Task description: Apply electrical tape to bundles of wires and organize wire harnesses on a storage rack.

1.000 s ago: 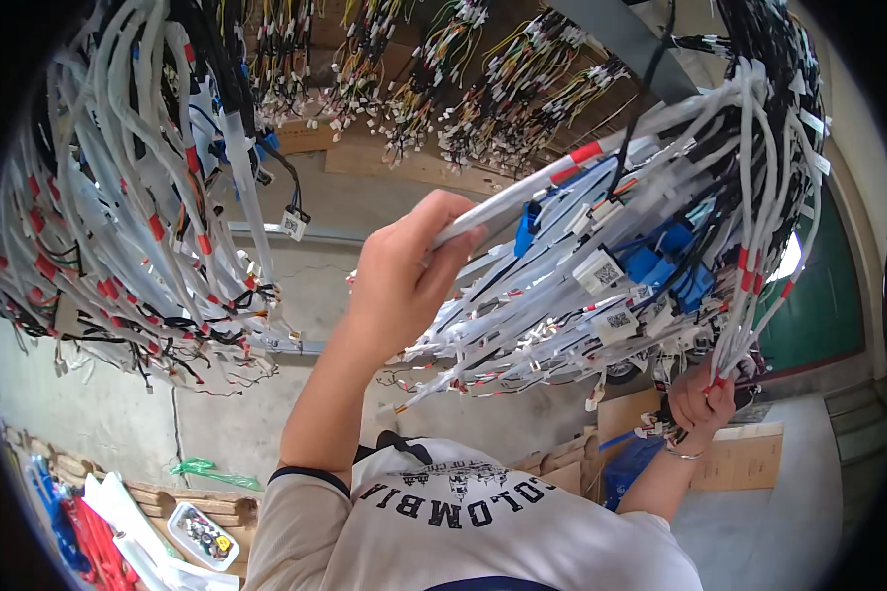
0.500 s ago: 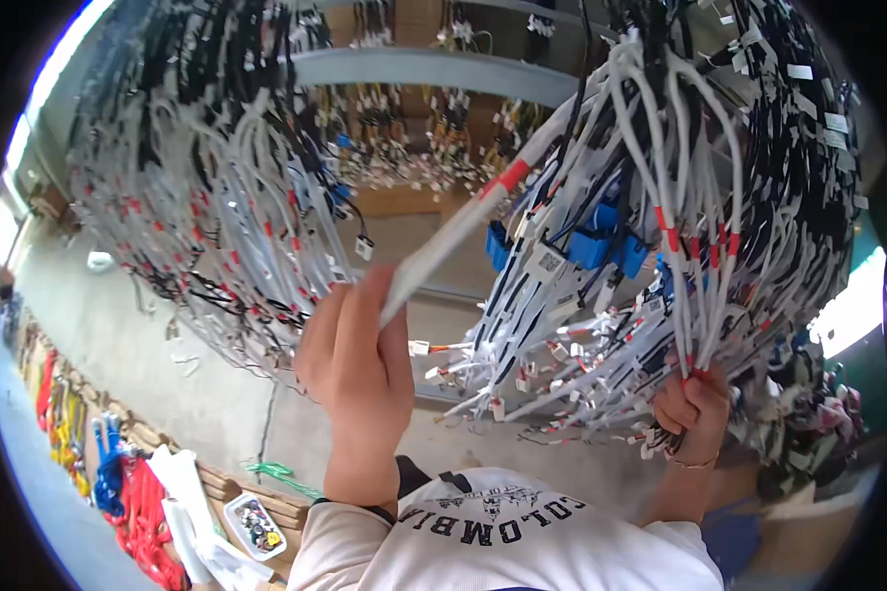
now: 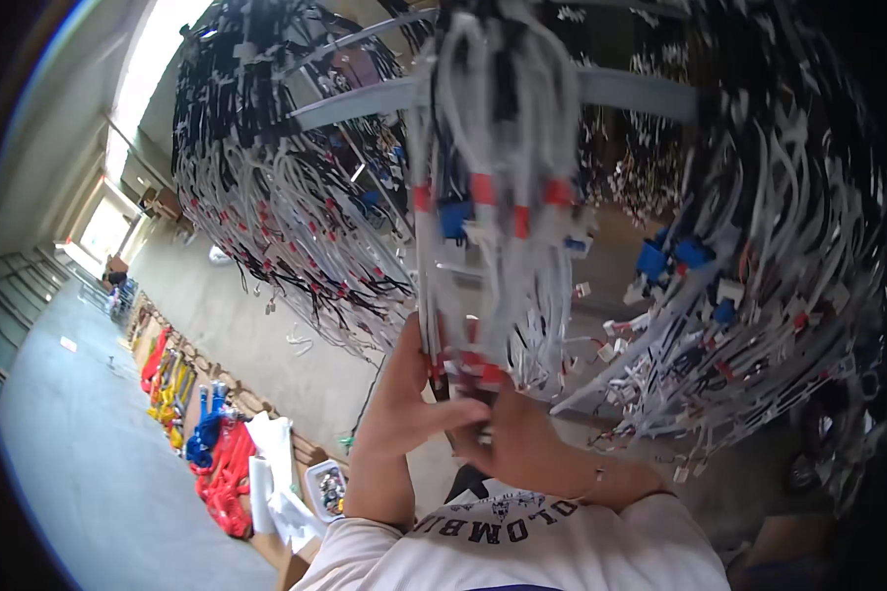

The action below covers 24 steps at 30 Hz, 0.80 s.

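A bundle of white-sleeved wire harnesses (image 3: 503,246) with red tape bands hangs in front of me, somewhat blurred. Its lower ends come down between my two hands, close to my shirt. My left hand (image 3: 394,404) is cupped around the left side of the bundle, thumb laid across toward the right and fingertips partly behind the cables. From the other side, my right hand (image 3: 522,433) closes on the red-banded ends. The exact hold of its fingers is partly hidden.
More hanging harnesses crowd the left (image 3: 286,207) and right (image 3: 759,246), some with blue connectors (image 3: 650,261). A grey metal rail (image 3: 355,103) runs behind. At lower left lie red cables (image 3: 224,483), a blue bundle (image 3: 205,438) and a white tub of small parts (image 3: 325,490).
My view has turned, shifting the racks rightward. My left hand has let the single raised cable down, and both hands have come together at the bundle's lower ends.
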Motion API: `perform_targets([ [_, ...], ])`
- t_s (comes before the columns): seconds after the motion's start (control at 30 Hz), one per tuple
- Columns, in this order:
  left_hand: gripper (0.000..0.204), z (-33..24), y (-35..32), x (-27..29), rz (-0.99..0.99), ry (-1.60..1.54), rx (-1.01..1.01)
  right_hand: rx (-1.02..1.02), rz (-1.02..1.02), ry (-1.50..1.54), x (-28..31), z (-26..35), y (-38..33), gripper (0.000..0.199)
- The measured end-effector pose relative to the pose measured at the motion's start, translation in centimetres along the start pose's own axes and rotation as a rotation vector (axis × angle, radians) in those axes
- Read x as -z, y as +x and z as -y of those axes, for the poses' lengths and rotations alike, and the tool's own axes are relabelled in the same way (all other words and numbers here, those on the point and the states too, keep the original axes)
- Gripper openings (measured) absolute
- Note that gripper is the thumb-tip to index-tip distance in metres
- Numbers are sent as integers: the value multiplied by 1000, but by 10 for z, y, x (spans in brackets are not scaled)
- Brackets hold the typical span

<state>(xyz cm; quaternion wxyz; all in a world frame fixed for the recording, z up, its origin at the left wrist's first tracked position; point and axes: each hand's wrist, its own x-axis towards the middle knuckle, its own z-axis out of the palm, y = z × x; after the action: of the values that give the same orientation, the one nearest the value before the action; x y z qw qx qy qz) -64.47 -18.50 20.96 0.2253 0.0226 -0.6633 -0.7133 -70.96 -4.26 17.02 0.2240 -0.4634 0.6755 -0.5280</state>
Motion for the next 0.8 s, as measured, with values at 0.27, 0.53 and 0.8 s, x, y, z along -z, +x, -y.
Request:
perform_targets([
  [0.27, 47, -49, -6, -7, -381, 331, 218, 701, -387, 75, 46, -36, 4, 24],
  [0.53, 38, -154, -18, 30, -196, 369, 152, 369, -638, 179, 38, -98, 79, 82],
  [0.8, 45, -179, -13, 33, -205, 512, 159, 229, -396, 422, 48, -87, 74, 38],
])
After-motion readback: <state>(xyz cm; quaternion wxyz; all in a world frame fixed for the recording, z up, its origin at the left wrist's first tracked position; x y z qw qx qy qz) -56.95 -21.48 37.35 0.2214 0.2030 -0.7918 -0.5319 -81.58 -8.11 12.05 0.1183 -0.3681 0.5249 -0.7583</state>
